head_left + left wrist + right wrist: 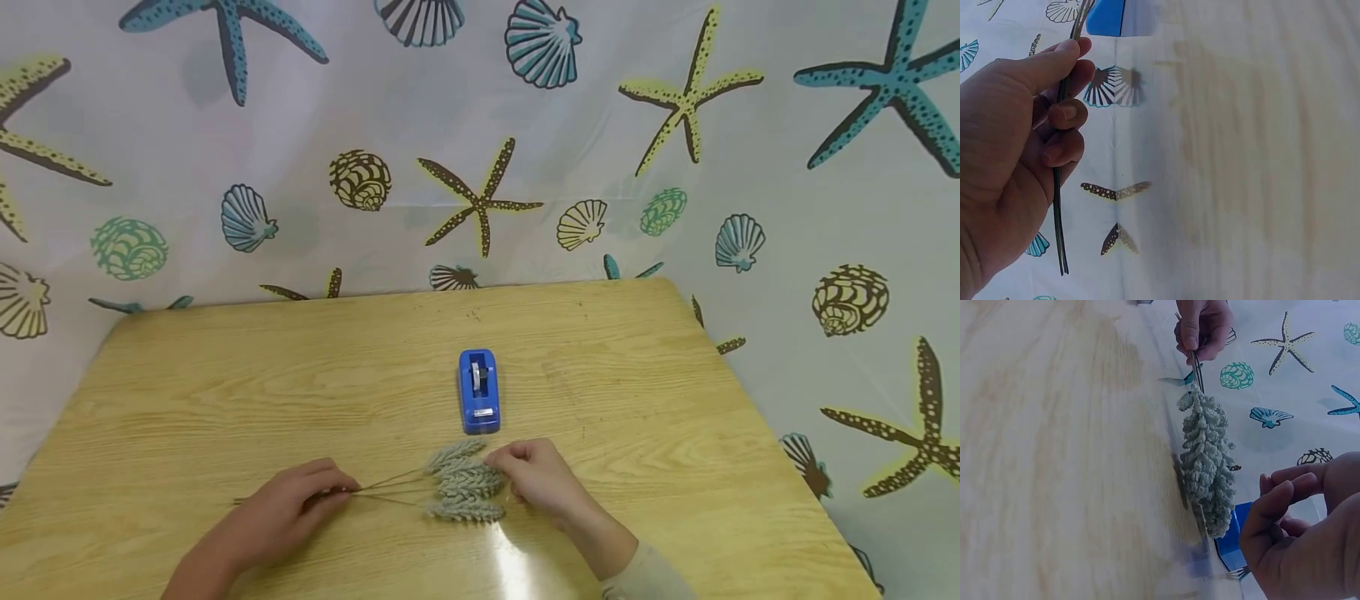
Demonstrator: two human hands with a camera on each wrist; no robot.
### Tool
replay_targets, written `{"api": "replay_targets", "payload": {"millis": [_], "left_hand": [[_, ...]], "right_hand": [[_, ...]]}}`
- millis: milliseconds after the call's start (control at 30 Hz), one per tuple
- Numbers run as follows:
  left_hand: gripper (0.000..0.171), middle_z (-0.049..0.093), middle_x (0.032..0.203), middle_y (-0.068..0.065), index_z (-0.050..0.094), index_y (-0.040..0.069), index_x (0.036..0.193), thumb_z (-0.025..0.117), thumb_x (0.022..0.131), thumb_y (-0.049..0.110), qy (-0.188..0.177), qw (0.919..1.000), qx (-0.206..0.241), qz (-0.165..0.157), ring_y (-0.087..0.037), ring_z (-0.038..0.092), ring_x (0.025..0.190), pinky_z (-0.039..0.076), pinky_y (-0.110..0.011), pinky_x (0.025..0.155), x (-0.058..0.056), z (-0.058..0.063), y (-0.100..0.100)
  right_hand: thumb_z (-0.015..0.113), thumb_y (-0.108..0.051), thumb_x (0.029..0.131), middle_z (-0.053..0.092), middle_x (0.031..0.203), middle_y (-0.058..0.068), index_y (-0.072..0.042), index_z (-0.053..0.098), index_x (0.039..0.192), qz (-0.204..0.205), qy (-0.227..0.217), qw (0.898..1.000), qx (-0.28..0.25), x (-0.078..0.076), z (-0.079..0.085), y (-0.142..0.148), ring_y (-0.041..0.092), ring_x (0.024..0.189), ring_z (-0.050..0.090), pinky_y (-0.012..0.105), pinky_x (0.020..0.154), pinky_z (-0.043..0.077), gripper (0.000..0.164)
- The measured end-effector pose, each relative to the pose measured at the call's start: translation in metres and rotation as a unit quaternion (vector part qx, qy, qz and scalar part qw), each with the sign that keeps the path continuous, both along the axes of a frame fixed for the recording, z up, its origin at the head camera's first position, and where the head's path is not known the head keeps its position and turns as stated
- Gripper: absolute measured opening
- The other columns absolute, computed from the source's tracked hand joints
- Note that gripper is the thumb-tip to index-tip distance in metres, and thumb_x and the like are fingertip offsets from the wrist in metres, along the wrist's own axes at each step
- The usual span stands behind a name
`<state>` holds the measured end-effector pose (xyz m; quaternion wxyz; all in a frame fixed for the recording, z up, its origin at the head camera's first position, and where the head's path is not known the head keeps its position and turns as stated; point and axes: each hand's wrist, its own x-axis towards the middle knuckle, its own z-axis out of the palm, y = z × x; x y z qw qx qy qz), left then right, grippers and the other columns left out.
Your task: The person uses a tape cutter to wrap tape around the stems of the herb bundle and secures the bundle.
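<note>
One wood-grained table (360,358) is filling the near and middle ground, catching a bright patch of glare toward its front. Beyond its back edge a pale cloth (315,150) is rising like a wall and running down both sides, bearing starfish and seashells in blue, yellow, green and brown.

Nearest on the right, a light sleeve (648,575) is covering part of the forearm. The left hand (288,510) is gripping a few thin stems (1060,215), its fingers curling round them and its thumb pressing, while the lower ends are sticking out past the palm. The right hand (546,485) is bending its fingers, thumb and fingertips standing close together right by the tips of the grey-green plant heads (468,482); whether it is pinching anything, I cannot tell. Those heads are lying bunched between the hands, pointing to the right. Just beyond them, a blue tape dispenser (480,402) is standing with a roll (476,377) sitting in its slot.
</note>
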<state>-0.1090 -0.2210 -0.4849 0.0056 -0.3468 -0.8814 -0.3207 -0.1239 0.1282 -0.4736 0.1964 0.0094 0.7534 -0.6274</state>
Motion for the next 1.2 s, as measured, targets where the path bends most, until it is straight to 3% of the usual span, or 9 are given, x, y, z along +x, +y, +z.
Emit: {"api": "replay_targets", "payload": {"millis": [233,467,800,1033,1200], "left_hand": [[0.014,0.066,0.093,0.012,0.072,0.019,0.108,0.063,0.099,0.014,-0.014,0.9999,-0.006,0.0,0.006,0.054,0.08,0.05,-0.021,0.068,-0.01,0.002,0.02],[0.011,0.066,0.092,0.009,0.072,0.016,0.104,0.064,0.098,0.014,0.008,0.9999,-0.003,-0.008,0.005,0.053,0.077,0.05,-0.02,0.066,-0.018,0.003,0.04],[0.011,0.065,0.091,0.008,0.073,0.014,0.102,0.065,0.097,0.012,0.016,0.9996,-0.021,-0.005,0.003,0.054,0.078,0.05,-0.022,0.068,-0.028,0.002,0.065],[0.011,0.065,0.093,0.009,0.072,0.015,0.104,0.063,0.098,0.015,-0.014,0.9989,-0.043,0.009,0.001,0.055,0.081,0.052,-0.025,0.072,-0.032,0.002,0.078],[0.011,0.067,0.092,0.007,0.072,0.013,0.103,0.063,0.098,0.014,-0.013,0.9993,-0.035,-0.004,-0.002,0.059,0.084,0.054,-0.026,0.075,-0.035,0.001,0.091]], "right_hand": [[0.06,-0.017,0.096,0.048,0.061,-0.004,0.007,0.072,0.106,-0.005,-0.017,1.0,-0.009,-0.001,0.008,0.003,0.006,0.048,0.045,0.02,0.051,0.044,0.028],[0.062,-0.02,0.097,0.055,0.067,-0.002,0.007,0.067,0.095,-0.006,-0.042,0.999,-0.031,-0.001,0.013,0.005,0.007,0.048,0.053,0.022,0.051,0.051,0.027],[0.06,-0.019,0.097,0.065,0.075,0.0,0.01,0.068,0.104,-0.01,-0.039,0.999,-0.023,-0.002,0.012,0.006,0.007,0.052,0.061,0.023,0.053,0.056,0.031],[0.06,-0.017,0.096,0.071,0.073,0.001,0.011,0.067,0.108,-0.008,-0.049,0.998,-0.039,-0.001,0.014,0.007,0.006,0.051,0.062,0.023,0.052,0.055,0.032],[0.06,-0.021,0.097,0.073,0.076,0.002,0.009,0.067,0.113,-0.003,-0.059,0.998,-0.035,0.001,0.012,0.007,0.007,0.052,0.063,0.024,0.053,0.057,0.034]]}}
